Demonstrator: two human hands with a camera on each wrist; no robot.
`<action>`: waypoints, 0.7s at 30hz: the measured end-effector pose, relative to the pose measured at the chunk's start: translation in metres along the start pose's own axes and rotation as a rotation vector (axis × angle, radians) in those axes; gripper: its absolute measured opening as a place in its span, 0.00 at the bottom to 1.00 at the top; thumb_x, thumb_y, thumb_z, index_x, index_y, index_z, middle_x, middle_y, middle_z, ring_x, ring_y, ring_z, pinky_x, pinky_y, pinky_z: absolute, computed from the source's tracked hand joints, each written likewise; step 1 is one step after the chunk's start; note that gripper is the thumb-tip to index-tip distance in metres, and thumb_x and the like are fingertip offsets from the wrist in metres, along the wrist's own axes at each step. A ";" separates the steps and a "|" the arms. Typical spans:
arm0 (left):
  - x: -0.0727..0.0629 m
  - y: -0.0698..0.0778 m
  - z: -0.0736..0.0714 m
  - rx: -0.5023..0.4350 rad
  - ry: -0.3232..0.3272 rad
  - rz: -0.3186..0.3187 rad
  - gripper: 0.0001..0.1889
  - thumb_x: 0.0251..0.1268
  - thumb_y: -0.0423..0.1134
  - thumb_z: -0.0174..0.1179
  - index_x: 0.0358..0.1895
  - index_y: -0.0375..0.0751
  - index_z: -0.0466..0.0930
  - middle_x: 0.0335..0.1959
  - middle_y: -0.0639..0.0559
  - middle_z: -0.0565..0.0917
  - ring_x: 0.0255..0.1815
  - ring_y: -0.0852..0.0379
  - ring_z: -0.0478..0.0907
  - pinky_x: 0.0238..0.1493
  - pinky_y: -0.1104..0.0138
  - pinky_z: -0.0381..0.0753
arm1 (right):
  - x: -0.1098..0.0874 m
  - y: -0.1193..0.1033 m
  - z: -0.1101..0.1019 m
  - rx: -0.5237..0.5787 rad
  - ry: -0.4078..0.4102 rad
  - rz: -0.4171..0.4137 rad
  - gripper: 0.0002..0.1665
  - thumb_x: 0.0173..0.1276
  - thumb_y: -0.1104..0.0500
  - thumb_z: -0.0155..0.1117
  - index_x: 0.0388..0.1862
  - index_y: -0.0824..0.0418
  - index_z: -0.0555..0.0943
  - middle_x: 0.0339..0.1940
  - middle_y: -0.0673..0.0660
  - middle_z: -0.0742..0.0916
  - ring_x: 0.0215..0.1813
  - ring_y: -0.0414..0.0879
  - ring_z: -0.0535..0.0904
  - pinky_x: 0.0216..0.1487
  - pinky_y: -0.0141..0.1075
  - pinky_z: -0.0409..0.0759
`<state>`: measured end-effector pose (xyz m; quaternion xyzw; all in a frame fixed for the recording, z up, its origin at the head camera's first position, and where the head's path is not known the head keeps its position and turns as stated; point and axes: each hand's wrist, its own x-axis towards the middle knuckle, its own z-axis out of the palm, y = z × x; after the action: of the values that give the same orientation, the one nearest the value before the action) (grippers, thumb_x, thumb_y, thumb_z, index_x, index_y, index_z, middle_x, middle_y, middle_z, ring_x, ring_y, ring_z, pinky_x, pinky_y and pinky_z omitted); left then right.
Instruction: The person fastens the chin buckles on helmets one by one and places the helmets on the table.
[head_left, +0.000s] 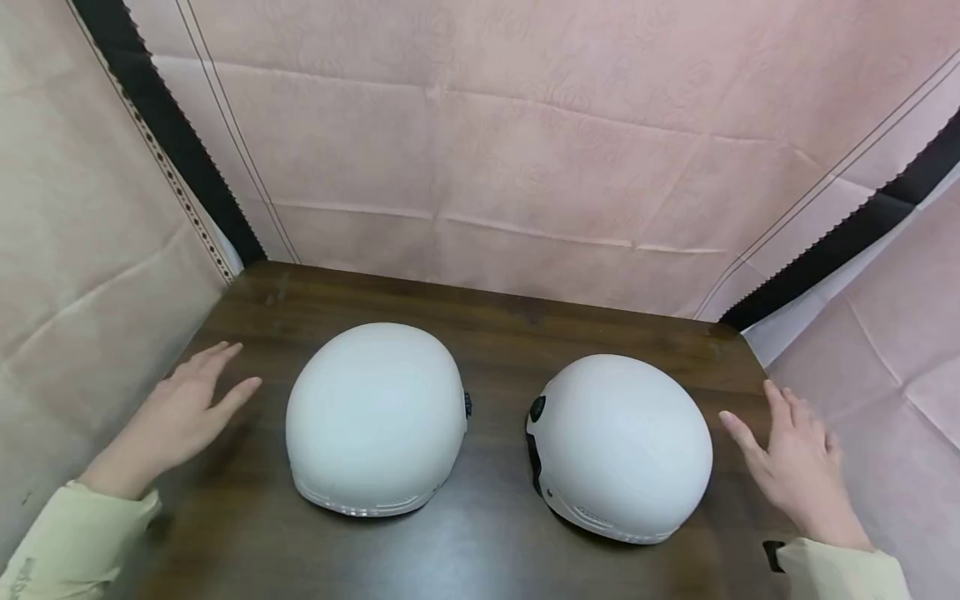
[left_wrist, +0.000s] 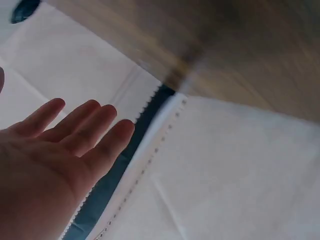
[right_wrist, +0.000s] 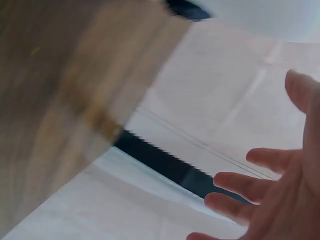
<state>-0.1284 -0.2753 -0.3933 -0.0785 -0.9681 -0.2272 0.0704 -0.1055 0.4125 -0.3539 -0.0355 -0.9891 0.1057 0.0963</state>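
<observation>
Two white helmets sit dome-up on a dark wooden table. The left helmet (head_left: pixel 377 418) shows a small black knob at its right edge. On the right helmet (head_left: pixel 626 450), a round black fitting and a dark lower edge face left. My left hand (head_left: pixel 183 417) hovers to the left of the left helmet, apart from it, with thumb and fingers spread. Beyond the right helmet's right side, my right hand (head_left: pixel 798 467) is held up with its fingers extended and nothing in them. Both wrist views show each palm bare.
The wooden table (head_left: pixel 495 550) has its far edge against a pale pink patterned cloth (head_left: pixel 480 150). More cloth hangs along both sides, with black strips (head_left: pixel 172 125) at the corners. A small black object (head_left: pixel 773 556) shows at the right sleeve cuff.
</observation>
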 end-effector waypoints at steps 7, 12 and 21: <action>-0.008 0.042 0.000 -0.228 0.010 -0.014 0.32 0.75 0.54 0.48 0.72 0.35 0.60 0.71 0.34 0.60 0.69 0.30 0.57 0.58 0.35 0.59 | -0.012 -0.051 -0.019 0.225 0.274 -0.077 0.38 0.71 0.51 0.60 0.73 0.67 0.61 0.69 0.74 0.67 0.67 0.75 0.57 0.58 0.70 0.53; -0.008 0.068 0.005 -0.321 0.044 0.043 0.29 0.75 0.51 0.50 0.70 0.37 0.63 0.70 0.38 0.61 0.67 0.32 0.61 0.56 0.36 0.63 | -0.022 -0.106 -0.008 0.397 0.477 -0.268 0.32 0.63 0.64 0.67 0.66 0.67 0.71 0.63 0.70 0.74 0.62 0.67 0.65 0.64 0.50 0.60; -0.013 0.081 0.009 -0.381 0.075 0.062 0.26 0.73 0.49 0.53 0.68 0.41 0.67 0.68 0.42 0.63 0.59 0.38 0.69 0.54 0.41 0.70 | -0.058 -0.211 0.036 0.639 0.314 -0.497 0.37 0.62 0.63 0.67 0.70 0.60 0.67 0.65 0.59 0.70 0.65 0.51 0.66 0.64 0.30 0.59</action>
<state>-0.1018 -0.2013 -0.3692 -0.1115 -0.9015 -0.4067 0.0971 -0.0667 0.1941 -0.3536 0.2197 -0.8586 0.3732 0.2744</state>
